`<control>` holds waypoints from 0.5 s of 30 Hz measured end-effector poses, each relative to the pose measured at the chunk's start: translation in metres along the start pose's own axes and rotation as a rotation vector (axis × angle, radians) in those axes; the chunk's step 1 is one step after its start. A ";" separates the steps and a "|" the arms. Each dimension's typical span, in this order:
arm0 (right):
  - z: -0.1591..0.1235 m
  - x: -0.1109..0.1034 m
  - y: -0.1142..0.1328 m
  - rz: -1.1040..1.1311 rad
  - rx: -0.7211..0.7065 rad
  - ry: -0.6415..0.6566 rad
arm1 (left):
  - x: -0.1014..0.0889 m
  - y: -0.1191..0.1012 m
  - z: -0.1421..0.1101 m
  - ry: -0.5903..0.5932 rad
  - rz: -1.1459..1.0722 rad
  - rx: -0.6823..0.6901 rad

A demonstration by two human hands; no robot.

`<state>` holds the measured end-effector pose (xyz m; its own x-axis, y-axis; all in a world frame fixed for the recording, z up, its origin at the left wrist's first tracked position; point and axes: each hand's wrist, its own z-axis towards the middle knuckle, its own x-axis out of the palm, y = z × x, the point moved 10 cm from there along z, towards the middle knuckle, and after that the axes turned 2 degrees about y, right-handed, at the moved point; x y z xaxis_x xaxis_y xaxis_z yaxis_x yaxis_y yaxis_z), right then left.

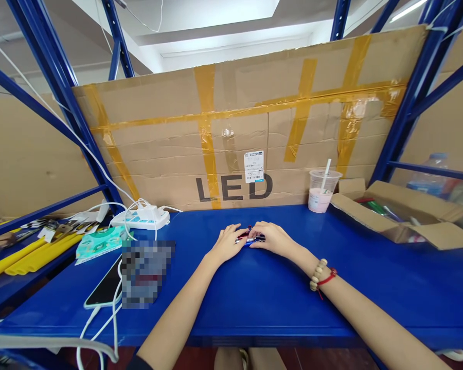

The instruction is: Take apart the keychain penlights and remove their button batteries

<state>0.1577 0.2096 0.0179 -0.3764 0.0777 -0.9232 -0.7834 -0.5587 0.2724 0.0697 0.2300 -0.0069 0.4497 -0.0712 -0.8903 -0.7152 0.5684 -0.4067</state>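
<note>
Near the middle of the blue tabletop, a small group of shiny red, blue and silver pieces (250, 239) lies between my two hands. Their exact kind is too small and too covered to tell. My left hand (227, 243) rests on the table at their left, its fingers bent against the red and silver ones. From the right, my right hand (273, 237) curls over the blue and silver ones, its fingertips pressed down on them. The palms hide part of the pieces. A bead bracelet (318, 275) and a red cord (327, 278) circle my right wrist.
At the left are a white power strip (146, 218) with cables, a turquoise tissue pack (102, 241) and a phone (105, 283). A cup with a straw (321, 195) and an opened cardboard box (393, 218) stand at the right. Tall cardboard (162, 154) walls the back.
</note>
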 end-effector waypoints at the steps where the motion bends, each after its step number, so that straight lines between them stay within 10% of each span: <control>1: 0.000 0.001 0.000 0.009 -0.002 0.000 | 0.003 0.003 0.001 0.016 -0.029 -0.009; 15: 0.001 0.015 -0.004 0.125 0.045 0.045 | -0.020 0.019 0.001 -0.024 -0.043 -0.012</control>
<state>0.1543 0.2138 0.0033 -0.4511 -0.0277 -0.8920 -0.7534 -0.5240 0.3973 0.0479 0.2432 0.0038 0.4927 -0.0751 -0.8670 -0.7015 0.5552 -0.4467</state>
